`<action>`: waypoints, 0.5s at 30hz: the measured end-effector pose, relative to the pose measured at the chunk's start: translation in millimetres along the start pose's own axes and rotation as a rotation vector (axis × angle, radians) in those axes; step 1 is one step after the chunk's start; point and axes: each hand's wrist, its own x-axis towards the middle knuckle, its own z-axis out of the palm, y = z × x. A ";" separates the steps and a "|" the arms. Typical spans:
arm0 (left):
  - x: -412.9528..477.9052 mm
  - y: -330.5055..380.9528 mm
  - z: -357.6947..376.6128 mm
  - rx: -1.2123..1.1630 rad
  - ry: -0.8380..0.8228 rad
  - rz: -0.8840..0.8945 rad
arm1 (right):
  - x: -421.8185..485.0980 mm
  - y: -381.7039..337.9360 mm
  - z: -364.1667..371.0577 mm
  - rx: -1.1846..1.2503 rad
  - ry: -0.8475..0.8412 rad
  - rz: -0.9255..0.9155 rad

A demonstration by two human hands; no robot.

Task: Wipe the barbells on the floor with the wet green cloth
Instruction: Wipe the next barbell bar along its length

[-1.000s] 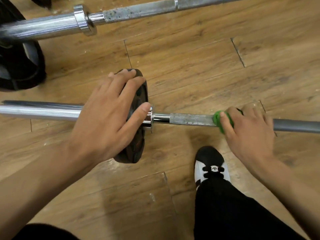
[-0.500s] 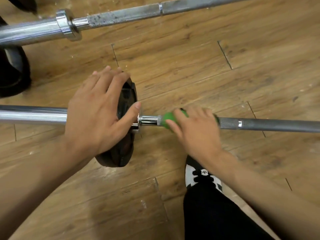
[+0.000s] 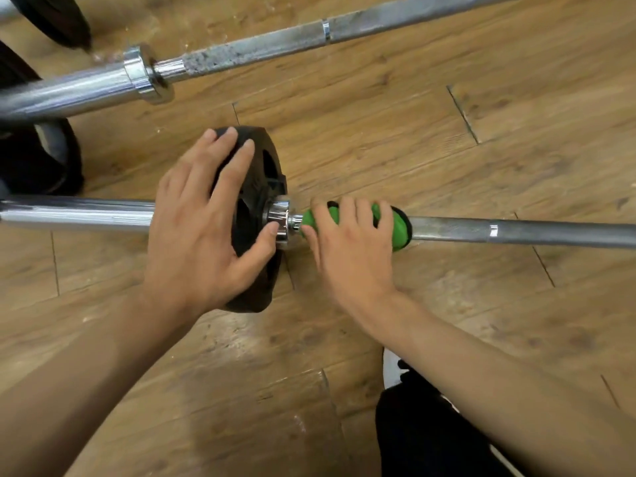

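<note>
One green cloth (image 3: 399,232) round steel barbell (image 3: 533,234)

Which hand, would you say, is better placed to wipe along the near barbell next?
Right: the right hand grips the green cloth around the barbell, while the left hand rests on the plate.

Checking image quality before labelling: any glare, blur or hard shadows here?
Head view: glare streaks run along the near barbell's chrome sleeve, with a sheen on the floor; the dark plate at top left is motion-smeared; the right hand and green cloth look sharp enough; shadows are soft, none hard.
</note>
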 end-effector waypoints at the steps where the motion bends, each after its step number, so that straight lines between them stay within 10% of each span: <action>1: 4.9 -0.5 0.2 -0.018 -0.011 -0.008 | -0.5 10.0 0.4 0.000 0.008 -0.074; 9: 35.8 -10.2 2.3 -0.127 -0.060 -0.069 | -46.1 157.5 -17.9 -0.078 0.031 0.152; 15: 65.1 -14.3 0.3 -0.124 -0.125 -0.106 | 9.7 79.3 2.9 -0.081 0.027 0.093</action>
